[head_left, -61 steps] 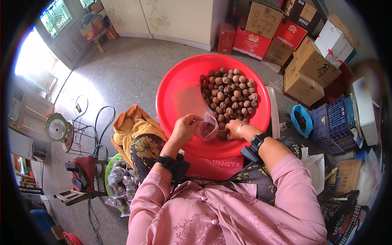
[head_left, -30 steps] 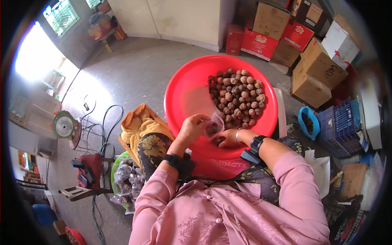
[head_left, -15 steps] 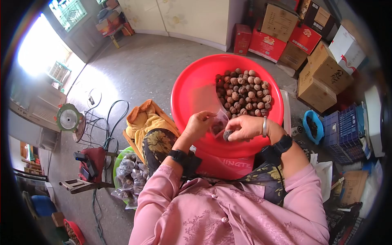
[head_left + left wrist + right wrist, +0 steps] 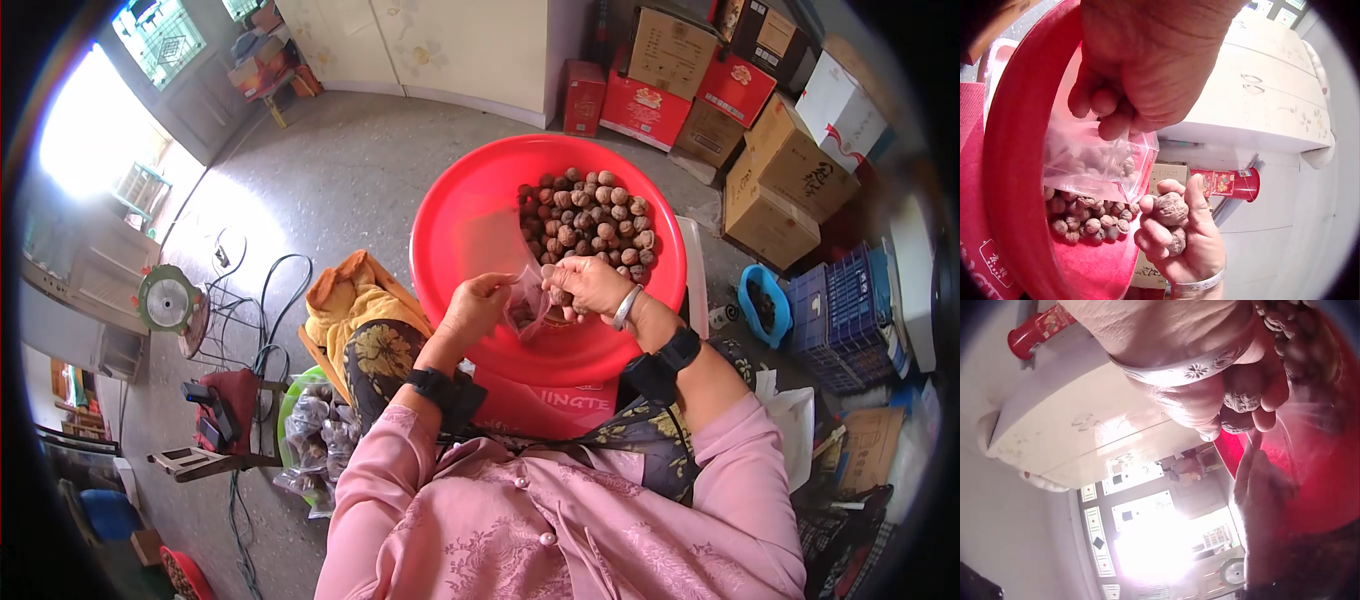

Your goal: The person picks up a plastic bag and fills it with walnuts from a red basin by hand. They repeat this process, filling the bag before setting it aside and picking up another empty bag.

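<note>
My left hand pinches the upper edge of a clear plastic bag over the red basin. Several walnuts show through the bag's clear wall. Close beside the bag's mouth is my right hand, fingers curled round two walnuts, as the left wrist view shows best. In the right wrist view, the same pair of walnuts sits between thumb and fingers, near the left hand's fingertips. A heap of loose walnuts covers the basin's right side.
Filled clear bags lie in a green basin at the lower left, near a yellow cloth on a chair. Cardboard boxes, a blue bowl and a plastic crate stand to the right. A fan stands left.
My right hand has come up from low in the basin to the bag's mouth with walnuts in its fingers. The left hand keeps its pinch on the bag.
</note>
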Available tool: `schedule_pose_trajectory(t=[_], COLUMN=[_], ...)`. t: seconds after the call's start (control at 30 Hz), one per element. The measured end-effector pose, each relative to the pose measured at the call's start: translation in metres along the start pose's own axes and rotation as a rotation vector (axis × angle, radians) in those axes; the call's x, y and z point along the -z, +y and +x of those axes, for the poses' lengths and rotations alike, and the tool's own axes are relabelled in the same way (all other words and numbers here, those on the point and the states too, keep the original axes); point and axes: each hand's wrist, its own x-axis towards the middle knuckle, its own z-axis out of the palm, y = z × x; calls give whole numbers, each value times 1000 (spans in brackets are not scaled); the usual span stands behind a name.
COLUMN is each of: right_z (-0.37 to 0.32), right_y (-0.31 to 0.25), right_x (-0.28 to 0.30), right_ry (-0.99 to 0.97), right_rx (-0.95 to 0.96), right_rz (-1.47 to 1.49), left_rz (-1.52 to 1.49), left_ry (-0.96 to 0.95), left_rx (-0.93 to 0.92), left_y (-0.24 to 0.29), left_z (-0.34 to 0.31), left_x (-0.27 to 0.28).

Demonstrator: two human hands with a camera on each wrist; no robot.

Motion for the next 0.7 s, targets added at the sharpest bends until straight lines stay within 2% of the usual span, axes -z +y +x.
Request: schedule_pose_trajectory(t=[0.27, 0.37, 0.43, 0.53, 0.63, 0.7], right_z=[-7, -3, -6, -3, -7, -3], right_y=[-4, -5, -12, -9, -11, -9], right_x=[-5, -2, -7, -11, -14, -11], right_ry=[4, -1, 64, 47, 2, 54], right_rx=[63, 39, 54, 145, 170, 135], right_rz=[134, -8, -133, -148, -138, -163], left_rz=[7, 5, 1, -5, -15, -23], left_ry=[-18, -15, -17, -13, -3, 1], left_rx=[14, 20, 19, 13, 19, 27], left_y=[2, 4, 5, 0, 0, 1], left_z=[-1, -1, -1, 1, 1, 1], left_x=[2, 1, 1, 1, 0, 0])
